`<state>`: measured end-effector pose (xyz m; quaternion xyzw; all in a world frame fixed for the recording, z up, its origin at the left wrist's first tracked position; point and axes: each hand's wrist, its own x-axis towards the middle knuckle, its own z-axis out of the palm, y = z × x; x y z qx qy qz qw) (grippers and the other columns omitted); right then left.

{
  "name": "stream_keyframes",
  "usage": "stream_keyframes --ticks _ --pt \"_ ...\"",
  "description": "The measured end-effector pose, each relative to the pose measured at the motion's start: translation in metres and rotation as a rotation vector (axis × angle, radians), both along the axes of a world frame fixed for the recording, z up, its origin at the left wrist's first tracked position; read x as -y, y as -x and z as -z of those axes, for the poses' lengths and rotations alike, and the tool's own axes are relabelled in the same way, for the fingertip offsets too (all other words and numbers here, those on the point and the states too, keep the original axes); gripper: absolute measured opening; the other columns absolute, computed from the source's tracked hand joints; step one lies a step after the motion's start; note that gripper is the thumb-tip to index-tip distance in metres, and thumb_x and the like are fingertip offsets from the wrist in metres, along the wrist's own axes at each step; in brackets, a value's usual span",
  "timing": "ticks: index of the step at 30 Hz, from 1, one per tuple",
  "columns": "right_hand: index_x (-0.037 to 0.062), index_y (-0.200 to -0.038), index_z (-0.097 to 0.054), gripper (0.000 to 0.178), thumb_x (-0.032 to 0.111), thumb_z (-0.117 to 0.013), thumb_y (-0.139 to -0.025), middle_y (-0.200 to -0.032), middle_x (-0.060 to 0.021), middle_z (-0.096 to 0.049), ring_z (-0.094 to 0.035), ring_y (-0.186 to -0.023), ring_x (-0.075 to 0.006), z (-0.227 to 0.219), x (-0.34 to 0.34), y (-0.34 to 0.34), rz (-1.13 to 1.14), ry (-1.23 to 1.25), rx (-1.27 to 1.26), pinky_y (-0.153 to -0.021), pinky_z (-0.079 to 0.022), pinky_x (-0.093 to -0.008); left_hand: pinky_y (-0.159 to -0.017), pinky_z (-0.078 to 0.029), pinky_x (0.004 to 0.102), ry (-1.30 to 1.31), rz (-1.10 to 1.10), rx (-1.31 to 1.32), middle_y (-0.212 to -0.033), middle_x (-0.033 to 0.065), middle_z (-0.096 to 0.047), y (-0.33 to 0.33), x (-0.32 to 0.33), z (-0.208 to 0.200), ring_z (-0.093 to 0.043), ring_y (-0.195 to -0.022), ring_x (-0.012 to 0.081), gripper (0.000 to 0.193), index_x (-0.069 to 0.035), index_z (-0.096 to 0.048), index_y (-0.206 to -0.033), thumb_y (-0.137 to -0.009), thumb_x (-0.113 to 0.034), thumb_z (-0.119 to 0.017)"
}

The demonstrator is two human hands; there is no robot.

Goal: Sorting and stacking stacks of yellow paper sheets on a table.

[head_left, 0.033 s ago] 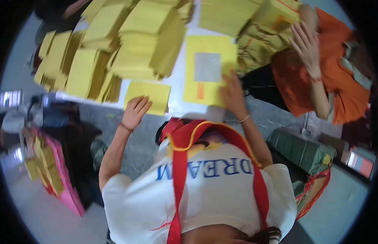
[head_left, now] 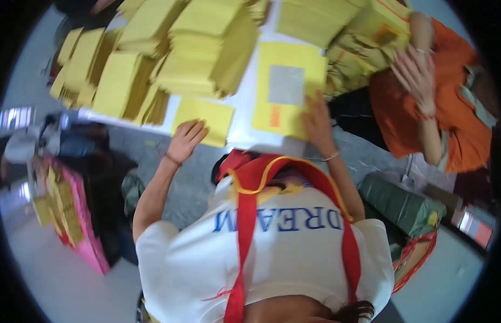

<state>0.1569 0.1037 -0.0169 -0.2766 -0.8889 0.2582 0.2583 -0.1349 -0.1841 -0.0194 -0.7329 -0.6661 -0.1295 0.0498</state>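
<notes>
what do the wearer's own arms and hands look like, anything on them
Short white T-shirt sleeves. The left hand is ungloved, with a thin dark bracelet at its wrist; the right hand, also ungloved, has a slim pale bangle.

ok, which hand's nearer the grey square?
Right. Right hand: at the right edge of the yellow sheet, right of and below the grey square. Left hand: farther left, over the smaller yellow paper.
</notes>
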Motion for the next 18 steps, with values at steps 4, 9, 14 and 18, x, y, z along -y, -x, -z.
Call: stream_keyframes --ticks 4,9,14,18 --pt "0.0037 -0.126 -0.047 0.044 0.018 -0.054 -0.086 -0.143 -0.0203 -0.027 -0.032 -0.129 -0.0373 0.000 0.000 -0.003 -0.006 0.069 0.049 -0.104 -0.029 -0.0418 -0.090 -0.042 0.0388 -0.033 -0.017 0.003 -0.121 0.0065 -0.052 0.001 -0.013 -0.004 -0.050 -0.110 0.0251 0.041 -0.009 -0.054 -0.114 -0.073 -0.010 -0.051" --pt "0.0025 -0.129 -0.045 0.044 0.021 -0.049 -0.089 -0.147 -0.0181 -0.020 -0.026 -0.133 -0.0331 0.001 -0.001 0.000 -0.021 0.110 0.081 -0.106 -0.025 -0.0382 -0.091 -0.041 0.0378 -0.017 -0.057 -0.020 -0.121 0.0067 -0.052 -0.008 -0.006 -0.003 -0.049 -0.111 0.0240 0.040 -0.010 -0.054 -0.114 -0.074 -0.010 -0.052" --pt "0.0038 -0.129 -0.044 0.045 0.020 -0.051 -0.088 -0.147 -0.0195 -0.020 -0.026 -0.132 -0.0349 0.001 0.002 0.000 0.005 0.128 0.090 -0.106 -0.024 -0.0398 -0.092 -0.040 0.0381 -0.001 -0.119 -0.034 -0.123 0.0070 -0.050 0.003 0.010 0.005 -0.048 -0.113 0.0245 0.042 -0.011 -0.052 -0.116 -0.075 -0.011 -0.052" --pt "0.0040 -0.129 -0.045 0.045 0.020 -0.051 -0.088 -0.147 -0.0196 -0.020 -0.026 -0.132 -0.0353 0.001 0.002 -0.001 0.003 0.115 0.068 -0.105 -0.024 -0.0400 -0.093 -0.038 0.0397 0.111 -0.094 0.083 -0.126 0.0082 -0.048 0.008 0.009 -0.002 -0.045 -0.116 0.0267 0.042 -0.011 -0.051 -0.118 -0.077 -0.017 -0.057"
